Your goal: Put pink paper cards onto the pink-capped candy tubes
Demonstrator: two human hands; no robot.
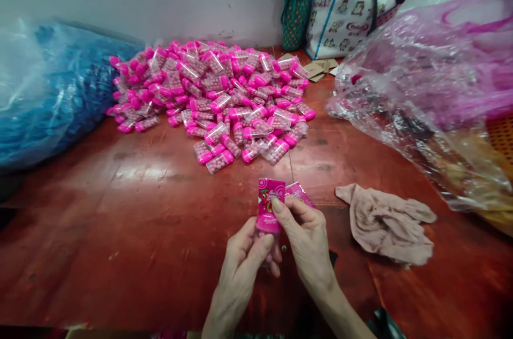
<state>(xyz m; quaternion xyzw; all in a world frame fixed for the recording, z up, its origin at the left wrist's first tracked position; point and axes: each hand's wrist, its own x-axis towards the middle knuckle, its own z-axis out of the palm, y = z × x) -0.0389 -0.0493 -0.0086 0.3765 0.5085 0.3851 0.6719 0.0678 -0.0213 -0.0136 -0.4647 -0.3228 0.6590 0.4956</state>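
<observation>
Between my hands, near the middle of the table, is a pink printed sleeve (265,217) with a cartoon on it, around one end of a small clear pack of pink balls. My left hand (247,254) grips the lower part of the pack between thumb and fingers. My right hand (302,229) pinches the sleeve from the right, its thumb on the printed face. Another pink printed piece (298,192) shows just behind my right fingers. Beyond them lies a large heap of clear packs with pink caps (212,91).
A crumpled beige cloth (390,224) lies right of my hands on the red table (132,232). A blue-filled plastic bag (60,93) is at left, pink and clear plastic bags (433,66) at right. A white printed bag (340,18) and green holder (295,16) stand by the wall.
</observation>
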